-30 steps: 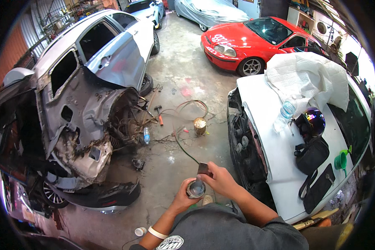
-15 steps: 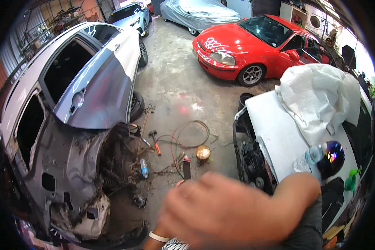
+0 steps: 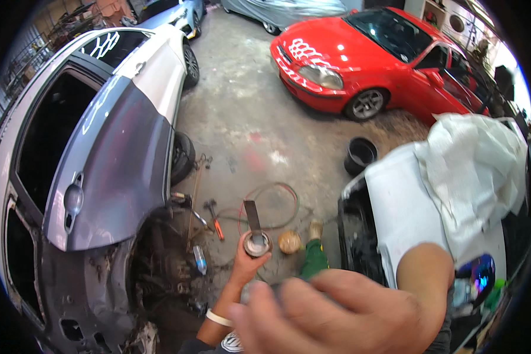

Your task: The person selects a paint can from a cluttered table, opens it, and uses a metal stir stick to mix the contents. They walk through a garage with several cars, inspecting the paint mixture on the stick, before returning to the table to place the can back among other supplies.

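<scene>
Over the floor, my left hand is wrapped around a small open round tin. A flat dark strip like a putty spreader stands up out of the tin, its lower end inside the rim. A white band circles my left wrist. Close in front, my right hand is large and blurred, with its fingers curled. Something greyish shows near its thumb and forefinger, too smeared to name. Just right of the tin, a round container with a golden-tan top sits lower down.
At left is a white car with a grey door and stripped bodywork. A hammer, bottle and looped hose lie on the floor. A red car, black bucket and cloth-topped white panel stand right. A green trouser leg shows below.
The view has shifted. My right hand has moved right and lower, uncovering my left hand and the tin. The strip, partly hidden before, now shows standing in the tin. The green leg has come into sight.
</scene>
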Available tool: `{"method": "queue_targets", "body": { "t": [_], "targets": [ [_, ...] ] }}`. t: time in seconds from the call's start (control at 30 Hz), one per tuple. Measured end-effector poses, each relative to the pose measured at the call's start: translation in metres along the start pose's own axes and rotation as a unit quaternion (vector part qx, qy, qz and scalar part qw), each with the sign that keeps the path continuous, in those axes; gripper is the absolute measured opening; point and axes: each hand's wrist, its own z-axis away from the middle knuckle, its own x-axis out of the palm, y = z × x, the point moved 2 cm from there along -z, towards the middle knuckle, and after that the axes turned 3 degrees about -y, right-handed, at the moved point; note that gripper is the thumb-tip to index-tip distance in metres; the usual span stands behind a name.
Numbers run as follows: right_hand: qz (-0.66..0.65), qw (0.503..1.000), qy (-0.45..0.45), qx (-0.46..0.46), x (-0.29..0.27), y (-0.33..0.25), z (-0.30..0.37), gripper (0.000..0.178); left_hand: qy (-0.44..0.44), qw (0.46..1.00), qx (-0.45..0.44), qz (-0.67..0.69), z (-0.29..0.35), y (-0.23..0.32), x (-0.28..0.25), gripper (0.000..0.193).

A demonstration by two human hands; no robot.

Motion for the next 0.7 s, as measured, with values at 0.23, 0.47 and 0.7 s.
{"method": "queue_targets", "body": {
  "t": [0.23, 0.47, 0.7],
  "targets": [
    [-0.352, 0.86, -0.265, 0.256, 0.127, 0.264, 0.121, 0.022, 0.105, 0.994, 0.002, 0.041, -0.204, -0.023, 0.022, 0.077],
    [-0.473, 0.65, -0.413, 0.428, 0.344, 0.399, 0.254, 0.035, 0.158, 0.985, -0.014, 0.075, -0.425, 0.002, 0.023, 0.069],
    [-0.523, 0.562, -0.443, 0.463, 0.54, 0.568, 0.216, 0.04, 0.166, 0.982, -0.017, 0.089, -0.655, -0.03, -0.038, 0.071]
  ]
}}
